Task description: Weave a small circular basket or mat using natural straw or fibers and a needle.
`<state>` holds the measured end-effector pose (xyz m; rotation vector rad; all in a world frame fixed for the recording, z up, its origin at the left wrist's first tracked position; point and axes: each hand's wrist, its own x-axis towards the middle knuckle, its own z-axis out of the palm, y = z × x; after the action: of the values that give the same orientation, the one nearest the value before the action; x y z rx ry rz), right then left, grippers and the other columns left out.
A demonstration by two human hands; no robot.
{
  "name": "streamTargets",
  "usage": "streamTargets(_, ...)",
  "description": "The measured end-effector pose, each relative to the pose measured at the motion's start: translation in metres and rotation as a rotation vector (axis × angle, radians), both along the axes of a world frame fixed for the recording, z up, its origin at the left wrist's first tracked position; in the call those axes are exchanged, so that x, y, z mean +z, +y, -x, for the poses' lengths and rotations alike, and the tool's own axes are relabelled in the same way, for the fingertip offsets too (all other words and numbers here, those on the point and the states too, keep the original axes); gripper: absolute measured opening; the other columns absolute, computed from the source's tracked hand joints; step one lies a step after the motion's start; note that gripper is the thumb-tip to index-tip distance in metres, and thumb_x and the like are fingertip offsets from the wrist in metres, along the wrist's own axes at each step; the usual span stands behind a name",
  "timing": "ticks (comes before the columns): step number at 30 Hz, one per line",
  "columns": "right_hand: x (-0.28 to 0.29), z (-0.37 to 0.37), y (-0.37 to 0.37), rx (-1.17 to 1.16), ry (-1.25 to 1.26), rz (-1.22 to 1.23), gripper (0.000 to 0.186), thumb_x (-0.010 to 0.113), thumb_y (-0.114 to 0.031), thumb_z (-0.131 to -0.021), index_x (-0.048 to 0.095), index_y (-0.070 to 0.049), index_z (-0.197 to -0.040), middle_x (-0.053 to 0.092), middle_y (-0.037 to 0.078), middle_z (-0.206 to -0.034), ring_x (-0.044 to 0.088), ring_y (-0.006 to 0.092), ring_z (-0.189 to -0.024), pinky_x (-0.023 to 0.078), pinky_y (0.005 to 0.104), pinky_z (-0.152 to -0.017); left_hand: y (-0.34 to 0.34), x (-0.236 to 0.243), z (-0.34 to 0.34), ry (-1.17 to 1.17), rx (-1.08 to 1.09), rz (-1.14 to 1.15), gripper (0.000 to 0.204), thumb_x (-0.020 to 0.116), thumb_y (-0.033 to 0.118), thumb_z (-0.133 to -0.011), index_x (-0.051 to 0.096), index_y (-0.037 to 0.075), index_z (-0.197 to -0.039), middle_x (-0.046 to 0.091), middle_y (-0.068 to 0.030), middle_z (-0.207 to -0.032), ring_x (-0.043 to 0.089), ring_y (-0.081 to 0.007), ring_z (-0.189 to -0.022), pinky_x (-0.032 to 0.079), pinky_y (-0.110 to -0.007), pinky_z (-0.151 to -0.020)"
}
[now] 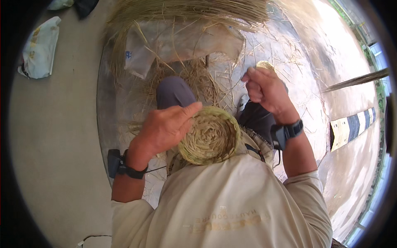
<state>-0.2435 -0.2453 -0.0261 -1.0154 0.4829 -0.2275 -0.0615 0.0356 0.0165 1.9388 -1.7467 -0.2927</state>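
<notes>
A round, shallow basket (211, 138) coiled from straw, greenish at its rim, sits in my lap against my shirt. My left hand (165, 126) is closed on its left rim, the thumb lying along the top edge. Raised to the right above my knee, my right hand (264, 89) is closed, thumb and forefinger pinched together. A thin straw strand (231, 89) seems to run from those fingertips down toward the basket; it is faint against the litter behind. Just beyond the right hand shows part of another pale woven straw piece (265, 65).
A thick bundle of long straw (194, 10) lies at the far side, near a crumpled plastic sheet (186, 43). Loose straw litters the ground mat. A white bag (41, 49) lies far left. At the right are a striped block (352, 128) and a straw bunch (357, 79).
</notes>
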Motion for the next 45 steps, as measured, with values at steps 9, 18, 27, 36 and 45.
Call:
streamTargets(9,-0.006,0.032,0.022,0.013,0.023,-0.018,0.036,0.061,-0.032,-0.111,0.069,0.001,-0.098,0.036,-0.007,-0.064,0.029,0.0048,-0.054,0.024,0.0239,-0.048,0.025,-0.005,0.000,0.111,0.131,-0.151,0.033,0.062,0.011,-0.100,0.063,-0.003,-0.131,0.073,-0.0293,-0.100,0.073,-0.0464,-0.090,0.057,-0.052,-0.076)
streamTargets(18,0.009,-0.031,-0.005,-0.261,-0.411,-0.252,0.034,0.054,-0.031,-0.114,0.066,0.000,-0.112,0.051,-0.004,-0.072,0.048,0.0110,-0.061,0.043,0.0336,-0.056,0.012,-0.032,0.018,0.189,0.221,-0.003,0.029,0.059,0.009,-0.102,0.062,-0.004,-0.128,0.071,-0.0315,-0.102,0.070,-0.0513,-0.095,0.057,-0.052,-0.078)
streamTargets(27,0.053,-0.049,0.147,0.780,-0.828,0.860,0.023,0.067,-0.014,-0.098,0.069,-0.001,-0.117,0.070,0.019,-0.105,0.068,0.0388,-0.100,0.055,0.0481,-0.090,0.013,-0.028,0.010,0.156,0.178,-0.029,0.036,0.061,0.014,-0.102,0.061,-0.002,-0.134,0.073,-0.0277,-0.109,0.071,-0.0464,-0.098,0.058,-0.052,-0.083)
streamTargets(36,0.021,-0.018,0.141,0.954,-0.618,0.791,0.026,0.065,-0.012,-0.103,0.068,0.006,-0.123,0.066,0.026,-0.134,0.065,0.0414,-0.123,0.055,0.0471,-0.103,0.011,-0.033,0.006,0.262,0.281,-0.046,0.030,0.067,0.018,-0.098,0.067,-0.004,-0.117,0.073,-0.0283,-0.093,0.075,-0.0425,-0.088,0.058,-0.046,-0.077)
streamTargets(45,0.044,0.106,0.010,0.102,0.177,0.782,0.038,0.067,-0.012,-0.103,0.066,-0.001,-0.139,0.070,0.007,-0.120,0.062,0.0136,-0.111,0.051,0.0286,-0.090,0.032,-0.043,-0.019,0.262,0.641,-0.051,0.026,0.065,0.024,-0.101,0.067,0.000,-0.110,0.072,-0.0275,-0.094,0.071,-0.0483,-0.088,0.055,-0.050,-0.073)
